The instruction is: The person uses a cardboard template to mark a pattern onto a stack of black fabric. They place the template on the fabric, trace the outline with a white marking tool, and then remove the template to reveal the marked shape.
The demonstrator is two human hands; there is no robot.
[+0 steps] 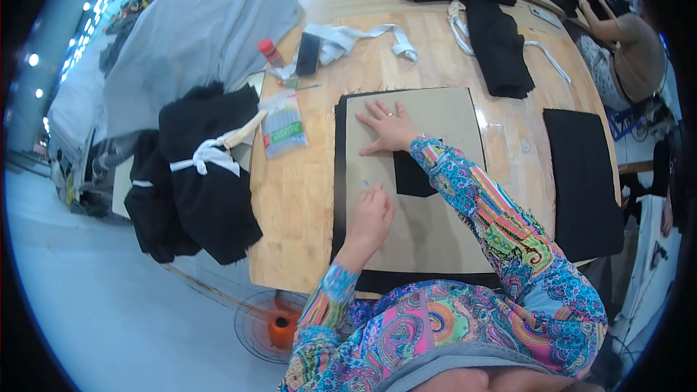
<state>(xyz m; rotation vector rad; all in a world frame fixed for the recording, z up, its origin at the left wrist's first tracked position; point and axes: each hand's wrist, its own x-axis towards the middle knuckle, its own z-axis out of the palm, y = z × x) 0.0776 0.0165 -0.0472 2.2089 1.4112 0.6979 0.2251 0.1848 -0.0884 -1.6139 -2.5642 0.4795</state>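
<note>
A large beige card template (443, 247) lies flat over black fabric (340, 196), whose edges show at its left, top and bottom. Through a cut-out in the card, the black cloth (414, 178) is visible; my right sleeve covers part of that opening. My right hand (390, 129) rests on the upper part of the card, palm down with fingers spread, a ring on one finger. Lower and to the left, my left hand (370, 219) is closed over the card. A small pale tip (367, 183) shows at its fingertips, too small to name.
Tied black fabric bundles (210, 174) sit at the table's left edge, near a plastic packet (283, 127), a phone (308, 54) and a red-capped bottle (269, 51). Folded black cloth (584, 181) lies right; more black pieces (497, 47) lie far right. Another person (632, 47) works beyond.
</note>
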